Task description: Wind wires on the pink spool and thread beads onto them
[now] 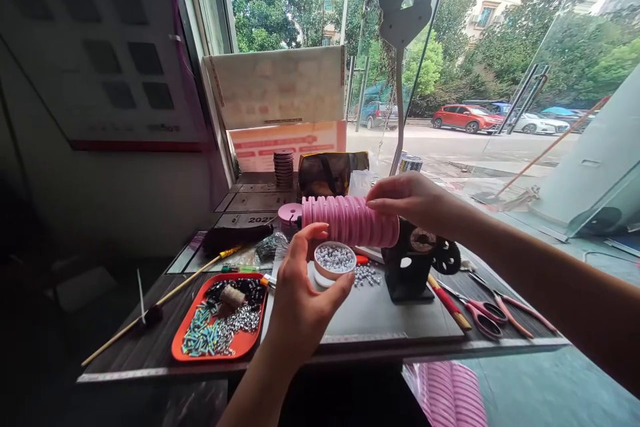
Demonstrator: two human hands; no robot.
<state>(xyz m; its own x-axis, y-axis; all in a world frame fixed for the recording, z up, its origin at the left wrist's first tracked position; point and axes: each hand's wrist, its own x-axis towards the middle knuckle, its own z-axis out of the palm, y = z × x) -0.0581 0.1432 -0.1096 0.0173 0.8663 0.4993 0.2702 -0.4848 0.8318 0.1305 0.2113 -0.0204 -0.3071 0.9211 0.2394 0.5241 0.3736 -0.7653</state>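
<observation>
My left hand (305, 287) curls its thumb and fingers around a small round tub (332, 275) filled with grey beads (334, 257). A row of pink ridged discs or spools (340, 220) lies horizontally on a black stand (407, 273), just behind the tub. Over the right part of that row is my right hand (405, 199), its thumb and fingertips close together at the top of the discs. Anything pinched there is too small to make out. Loose grey beads (367, 274) lie on the light board (370, 320) under the row.
An orange tray (179, 340) of small parts and a long stick (155, 310) lie left. Scissors (485, 317), pliers (515, 313) and a red-handled tool (450, 303) lie right. Behind stand a dark disc stack (284, 169) and a bag (327, 173). More pink discs (450, 393) are below the table edge.
</observation>
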